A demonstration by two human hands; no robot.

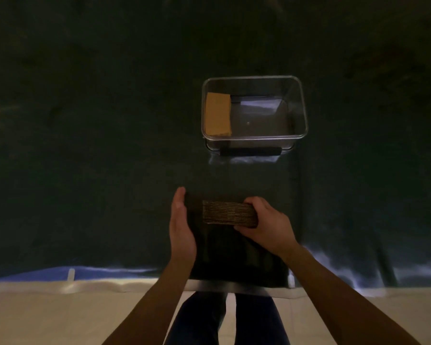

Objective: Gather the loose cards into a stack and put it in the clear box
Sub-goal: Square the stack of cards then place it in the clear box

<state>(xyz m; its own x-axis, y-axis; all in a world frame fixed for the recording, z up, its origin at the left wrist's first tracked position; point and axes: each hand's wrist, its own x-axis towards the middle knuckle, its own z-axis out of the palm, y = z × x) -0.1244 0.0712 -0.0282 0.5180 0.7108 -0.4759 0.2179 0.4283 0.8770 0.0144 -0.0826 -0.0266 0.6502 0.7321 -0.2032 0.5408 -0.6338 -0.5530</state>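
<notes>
Left hand [182, 227]: open, palm turned in toward the cards, fingers straight, standing on edge just left of the stack. Not touching it as far as I can tell; there's a dark gap between palm and cards.

Stack of cards [230, 212]: gathered, edges showing as fine stripes, sitting low over the dark table [85, 145] near the front edge. Looks squared up; no loose cards visible elsewhere on the table, though the lighting is dim.

Right hand [266, 224]: closed around the right end of the stack, thumb on the near side, fingers wrapped over the far side. It alone carries the stack.

Clear box [301, 108]: farther back and slightly right of the hands, well apart from them, lid off. A tan card pile [218, 113] already lies against its left wall; the rest of the floor looks free.

Step, my read: gathering done, final squaring or start of transfer. Next move calls for lifting the stack forward over the near rim and lowering it into the open right part of the box, keeping the grip tight so the cards don't fan out. Left hand could steady the free end.
</notes>
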